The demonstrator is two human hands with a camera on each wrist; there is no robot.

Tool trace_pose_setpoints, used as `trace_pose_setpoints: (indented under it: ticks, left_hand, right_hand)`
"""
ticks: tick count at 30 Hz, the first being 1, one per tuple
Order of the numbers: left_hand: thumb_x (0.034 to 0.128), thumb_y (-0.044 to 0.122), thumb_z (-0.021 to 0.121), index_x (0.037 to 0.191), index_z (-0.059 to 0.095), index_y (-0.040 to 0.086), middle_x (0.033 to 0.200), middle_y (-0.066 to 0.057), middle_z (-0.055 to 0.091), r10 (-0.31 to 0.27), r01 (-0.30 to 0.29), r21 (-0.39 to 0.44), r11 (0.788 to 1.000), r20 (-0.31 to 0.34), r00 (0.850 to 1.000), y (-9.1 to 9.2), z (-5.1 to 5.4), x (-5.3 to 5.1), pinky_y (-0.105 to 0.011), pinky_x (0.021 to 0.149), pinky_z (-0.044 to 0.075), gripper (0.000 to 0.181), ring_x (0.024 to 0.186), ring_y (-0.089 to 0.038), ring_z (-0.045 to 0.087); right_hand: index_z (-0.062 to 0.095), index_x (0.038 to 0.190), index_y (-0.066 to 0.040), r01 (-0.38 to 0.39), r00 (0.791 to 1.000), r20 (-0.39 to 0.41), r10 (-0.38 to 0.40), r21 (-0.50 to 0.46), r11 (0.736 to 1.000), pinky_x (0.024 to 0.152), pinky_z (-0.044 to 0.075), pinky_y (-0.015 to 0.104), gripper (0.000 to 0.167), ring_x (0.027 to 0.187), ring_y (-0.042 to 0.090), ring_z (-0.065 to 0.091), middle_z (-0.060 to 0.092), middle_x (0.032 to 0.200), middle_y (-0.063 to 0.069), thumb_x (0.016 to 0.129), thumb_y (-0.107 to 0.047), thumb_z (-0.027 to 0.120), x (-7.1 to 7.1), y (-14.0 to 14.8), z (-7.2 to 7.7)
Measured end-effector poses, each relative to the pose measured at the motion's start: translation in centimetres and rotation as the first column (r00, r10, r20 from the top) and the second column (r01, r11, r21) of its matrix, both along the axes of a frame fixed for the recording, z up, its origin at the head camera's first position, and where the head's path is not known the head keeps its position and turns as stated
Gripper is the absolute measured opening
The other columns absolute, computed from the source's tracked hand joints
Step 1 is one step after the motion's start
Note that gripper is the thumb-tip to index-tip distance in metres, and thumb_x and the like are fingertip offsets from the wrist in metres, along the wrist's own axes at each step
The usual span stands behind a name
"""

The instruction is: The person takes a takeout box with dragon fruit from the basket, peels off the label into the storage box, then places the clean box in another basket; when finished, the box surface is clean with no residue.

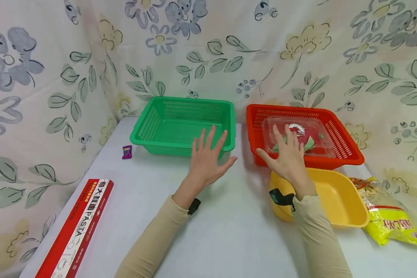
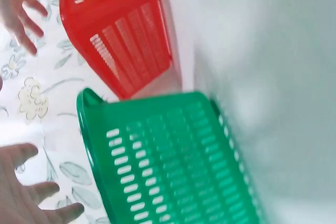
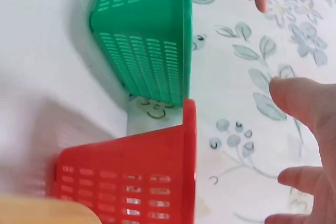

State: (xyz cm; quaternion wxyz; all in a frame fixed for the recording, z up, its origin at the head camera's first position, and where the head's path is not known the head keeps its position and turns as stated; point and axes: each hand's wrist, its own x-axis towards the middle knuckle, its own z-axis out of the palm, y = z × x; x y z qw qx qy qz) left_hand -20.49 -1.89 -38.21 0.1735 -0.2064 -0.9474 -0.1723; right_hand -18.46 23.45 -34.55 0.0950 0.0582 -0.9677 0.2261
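Note:
My left hand (image 1: 208,160) is held up with spread fingers near the front right corner of the green basket (image 1: 182,148), holding nothing. Likewise spread and holding nothing, my right hand (image 1: 287,158) hovers at the front left of the red basket (image 1: 333,160). Inside the red basket lies a clear plastic box (image 1: 321,135) with a round label and some green bits. Below the right hand stands a yellow basin (image 1: 340,197), partly hidden by the wrist and sleeve. In the left wrist view, fingers (image 2: 44,192) show beside the green basket's rim.
A long red pasta box (image 1: 78,227) lies at the left edge of the white table (image 1: 222,239). Beyond it sits a small purple packet (image 1: 126,152). A yellow printed bag (image 1: 390,216) rests right of the basin. Flowered cloth (image 1: 208,58) hangs behind and at the sides.

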Motion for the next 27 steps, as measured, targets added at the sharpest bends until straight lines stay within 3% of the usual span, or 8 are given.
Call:
trace_pose_setpoints:
  ticks: [4, 8, 11, 14, 18, 21, 24, 27]
  left_hand:
    - [0.0940, 0.060, 0.050, 0.158, 0.024, 0.028, 0.164, -0.009, 0.014, -0.049, 0.049, 0.136, 0.989, -0.001, 0.999, 0.5, -0.1, -0.1, -0.060, 0.109, 0.028, 0.076, 0.146, -0.038, 0.019]
    - [0.0957, 0.053, 0.053, 0.156, 0.031, 0.025, 0.162, -0.007, 0.022, -0.086, 0.088, 0.260, 0.961, -0.019, 0.996, 0.8, -0.1, -0.1, -0.060, 0.106, 0.033, 0.070, 0.144, -0.034, 0.026]
    - [0.0963, 0.044, 0.057, 0.152, 0.040, 0.019, 0.159, -0.007, 0.029, -0.108, 0.122, 0.333, 0.935, -0.061, 0.992, 0.9, -0.1, 0.2, -0.057, 0.104, 0.037, 0.064, 0.140, -0.032, 0.033]
    - [0.0958, 0.037, 0.059, 0.148, 0.046, 0.015, 0.155, -0.007, 0.035, -0.133, 0.158, 0.384, 0.910, -0.091, 0.987, 1.3, -0.1, 0.6, -0.052, 0.101, 0.042, 0.058, 0.136, -0.030, 0.038]
    - [0.0960, 0.033, 0.060, 0.144, 0.051, 0.016, 0.151, -0.006, 0.042, -0.188, 0.206, 0.451, 0.869, -0.085, 0.978, 2.2, 0.1, 1.5, -0.047, 0.090, 0.051, 0.052, 0.133, -0.028, 0.043]
    - [0.0965, 0.029, 0.060, 0.143, 0.054, 0.017, 0.149, -0.005, 0.045, -0.243, 0.241, 0.479, 0.844, -0.059, 0.968, 3.4, 0.5, 2.2, -0.043, 0.083, 0.054, 0.048, 0.131, -0.027, 0.046]
    - [0.0959, 0.028, 0.061, 0.142, 0.054, 0.016, 0.147, -0.004, 0.047, -0.291, 0.274, 0.453, 0.848, -0.033, 0.956, 5.1, 1.6, 2.7, -0.039, 0.087, 0.055, 0.048, 0.131, -0.023, 0.046]
    - [0.0955, 0.031, 0.062, 0.143, 0.053, 0.018, 0.146, -0.004, 0.047, -0.330, 0.292, 0.406, 0.866, 0.026, 0.944, 7.5, 3.2, 2.6, -0.036, 0.093, 0.052, 0.050, 0.131, -0.020, 0.045]
  right_hand:
    - [0.019, 0.159, -0.016, -0.077, 0.997, 0.009, 0.077, -0.004, 0.997, 0.108, 0.014, 0.073, 0.083, 0.145, 0.047, 0.013, 0.009, 0.163, 0.021, 0.094, -0.048, 0.060, -0.4, 1.2, 1.3]
    - [0.025, 0.157, -0.013, -0.117, 0.993, 0.013, 0.117, -0.017, 0.993, 0.104, 0.026, 0.071, 0.076, 0.143, 0.046, 0.021, 0.014, 0.162, 0.020, 0.096, -0.041, 0.060, -1.3, 3.6, 2.5]
    - [0.030, 0.155, -0.008, -0.097, 0.995, -0.015, 0.096, -0.039, 0.995, 0.104, 0.029, 0.070, 0.069, 0.141, 0.046, 0.024, 0.019, 0.160, 0.022, 0.098, -0.033, 0.059, -2.1, 6.4, 2.9]
    - [0.036, 0.150, -0.001, -0.059, 0.996, -0.064, 0.055, -0.069, 0.996, 0.106, 0.025, 0.069, 0.061, 0.139, 0.049, 0.026, 0.026, 0.155, 0.027, 0.099, -0.026, 0.057, -2.9, 10.3, 3.0]
    - [0.039, 0.146, 0.006, 0.002, 0.996, -0.086, -0.010, -0.091, 0.996, 0.107, 0.021, 0.071, 0.053, 0.134, 0.054, 0.028, 0.031, 0.149, 0.033, 0.101, -0.020, 0.049, -3.9, 16.0, 2.2]
    - [0.042, 0.142, 0.011, 0.045, 0.996, -0.077, -0.051, -0.087, 0.995, 0.096, 0.037, 0.070, 0.049, 0.121, 0.054, 0.038, 0.037, 0.143, 0.036, 0.100, -0.015, 0.045, -4.6, 19.7, 1.0]
    - [0.046, 0.137, 0.014, 0.038, 0.996, -0.073, -0.045, -0.097, 0.995, 0.072, 0.058, 0.048, 0.044, 0.100, 0.051, 0.052, 0.045, 0.133, 0.037, 0.098, -0.008, 0.046, -4.9, 22.2, -0.3]
    - [0.043, 0.138, 0.015, 0.027, 0.999, -0.027, -0.030, -0.116, 0.993, 0.055, 0.052, 0.021, 0.047, 0.079, 0.036, 0.058, 0.044, 0.131, 0.038, 0.095, -0.003, 0.045, -4.9, 23.7, -1.0]
